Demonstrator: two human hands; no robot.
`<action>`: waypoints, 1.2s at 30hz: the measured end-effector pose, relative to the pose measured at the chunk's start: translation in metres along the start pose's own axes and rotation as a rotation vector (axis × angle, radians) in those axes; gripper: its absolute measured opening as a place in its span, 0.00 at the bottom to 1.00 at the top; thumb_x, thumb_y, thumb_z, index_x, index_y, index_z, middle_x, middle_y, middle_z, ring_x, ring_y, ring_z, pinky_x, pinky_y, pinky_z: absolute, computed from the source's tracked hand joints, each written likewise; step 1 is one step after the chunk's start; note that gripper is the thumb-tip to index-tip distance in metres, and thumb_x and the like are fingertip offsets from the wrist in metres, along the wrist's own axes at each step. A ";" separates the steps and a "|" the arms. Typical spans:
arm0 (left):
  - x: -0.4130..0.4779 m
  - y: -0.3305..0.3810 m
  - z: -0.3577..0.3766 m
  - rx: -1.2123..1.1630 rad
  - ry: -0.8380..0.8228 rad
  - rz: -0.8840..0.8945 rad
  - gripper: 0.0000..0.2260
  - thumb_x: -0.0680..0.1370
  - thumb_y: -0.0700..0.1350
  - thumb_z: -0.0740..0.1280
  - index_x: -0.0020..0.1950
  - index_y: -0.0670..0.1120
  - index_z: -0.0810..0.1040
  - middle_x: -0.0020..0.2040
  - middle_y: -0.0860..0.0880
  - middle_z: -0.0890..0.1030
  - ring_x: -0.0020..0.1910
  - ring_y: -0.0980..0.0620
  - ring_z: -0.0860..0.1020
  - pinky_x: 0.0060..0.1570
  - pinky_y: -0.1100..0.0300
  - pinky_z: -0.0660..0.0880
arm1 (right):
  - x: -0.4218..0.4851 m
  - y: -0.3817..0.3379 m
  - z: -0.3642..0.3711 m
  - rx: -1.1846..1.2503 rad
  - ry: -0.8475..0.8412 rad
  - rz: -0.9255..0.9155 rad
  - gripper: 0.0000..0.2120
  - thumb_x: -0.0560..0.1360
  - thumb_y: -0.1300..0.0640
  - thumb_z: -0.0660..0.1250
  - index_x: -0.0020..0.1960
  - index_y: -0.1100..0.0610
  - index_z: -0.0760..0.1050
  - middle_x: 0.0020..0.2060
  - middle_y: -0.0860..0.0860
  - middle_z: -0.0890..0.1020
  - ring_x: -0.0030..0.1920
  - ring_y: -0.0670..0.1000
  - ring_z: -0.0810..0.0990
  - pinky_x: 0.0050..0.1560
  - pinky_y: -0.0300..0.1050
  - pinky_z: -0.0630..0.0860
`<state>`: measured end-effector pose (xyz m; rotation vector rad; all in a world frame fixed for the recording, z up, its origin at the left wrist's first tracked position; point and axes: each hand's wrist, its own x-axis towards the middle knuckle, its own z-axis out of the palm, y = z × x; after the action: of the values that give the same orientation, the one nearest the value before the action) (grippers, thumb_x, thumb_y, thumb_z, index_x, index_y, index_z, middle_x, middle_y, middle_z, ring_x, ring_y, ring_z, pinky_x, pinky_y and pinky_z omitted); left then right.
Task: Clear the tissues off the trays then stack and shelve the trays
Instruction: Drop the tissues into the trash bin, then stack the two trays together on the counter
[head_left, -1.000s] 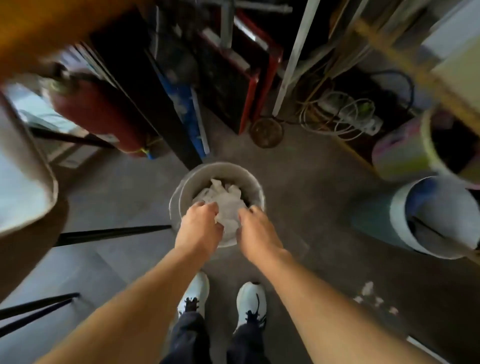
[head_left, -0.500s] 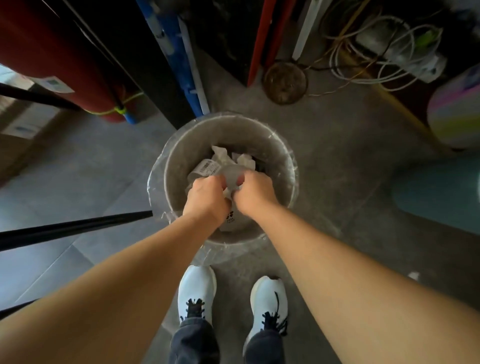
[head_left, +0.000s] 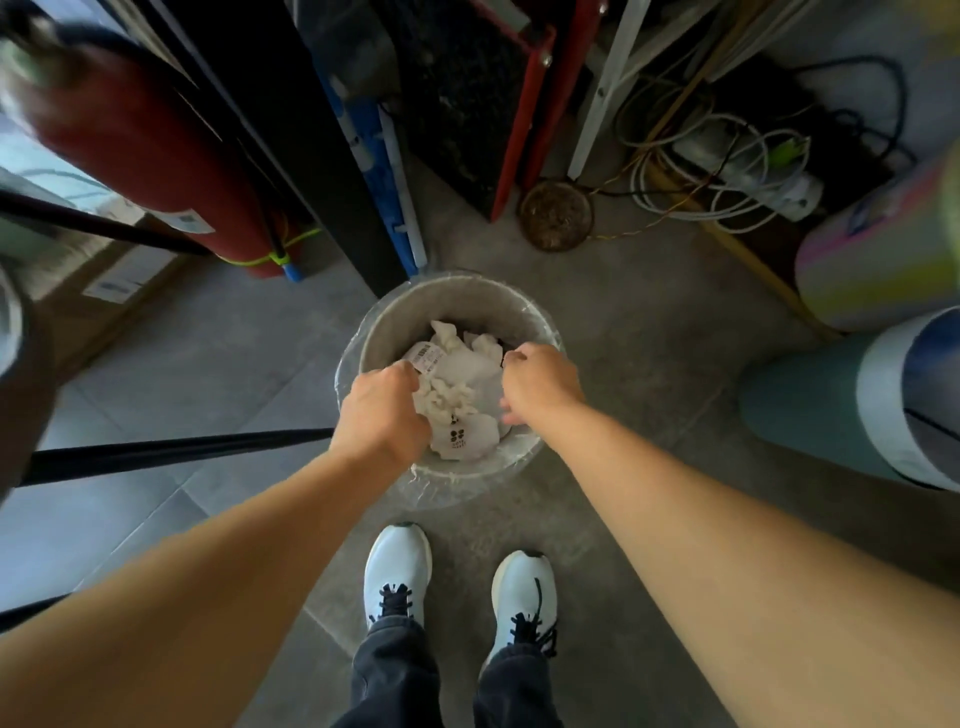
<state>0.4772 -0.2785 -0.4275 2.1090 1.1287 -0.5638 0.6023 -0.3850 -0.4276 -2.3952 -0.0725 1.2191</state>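
A round grey waste bin (head_left: 524, 312) with a clear plastic liner stands on the floor in front of my feet. Crumpled white tissues (head_left: 460, 387) and a printed paper slip lie piled inside it. My left hand (head_left: 382, 410) hangs over the bin's left rim, fingers curled down against the pile, their tips hidden. My right hand (head_left: 540, 384) is over the right rim, fingers loosely bent and apart, nothing in them. The tissue pile lies between the two hands. No tray is in view.
A red fire extinguisher (head_left: 150, 156) and dark and blue panels stand behind the bin on the left. A black bar (head_left: 176, 452) runs along the floor at left. Coiled cables (head_left: 727, 171), a round rusty lid (head_left: 556, 215) and rolled mats (head_left: 878, 395) sit at right.
My hands were pressed together on the tissues inside the bin; now they have parted to the bin's two sides, leaving the tissues lying in it. The camera has pulled back a little.
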 end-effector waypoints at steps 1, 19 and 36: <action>-0.013 0.006 -0.015 0.015 0.002 0.007 0.21 0.70 0.36 0.70 0.62 0.47 0.76 0.56 0.45 0.77 0.50 0.44 0.78 0.44 0.54 0.78 | -0.015 -0.006 -0.012 -0.015 0.002 -0.016 0.14 0.79 0.59 0.56 0.58 0.61 0.77 0.54 0.61 0.80 0.52 0.61 0.81 0.51 0.56 0.80; -0.377 0.095 -0.309 0.180 0.466 0.186 0.06 0.76 0.48 0.64 0.48 0.46 0.73 0.45 0.47 0.76 0.46 0.42 0.78 0.39 0.51 0.73 | -0.424 -0.162 -0.176 -0.648 0.220 -0.780 0.05 0.80 0.56 0.57 0.47 0.55 0.68 0.47 0.53 0.75 0.46 0.57 0.76 0.40 0.51 0.73; -0.545 -0.099 -0.379 -0.001 0.744 -0.028 0.08 0.78 0.51 0.61 0.48 0.48 0.75 0.44 0.48 0.77 0.46 0.44 0.79 0.41 0.54 0.74 | -0.606 -0.261 -0.018 -0.758 0.185 -1.127 0.07 0.78 0.53 0.59 0.48 0.57 0.71 0.46 0.54 0.77 0.46 0.59 0.78 0.39 0.48 0.70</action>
<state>0.1257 -0.2650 0.1442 2.3684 1.5384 0.2533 0.2880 -0.3051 0.1476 -2.2875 -1.7930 0.4193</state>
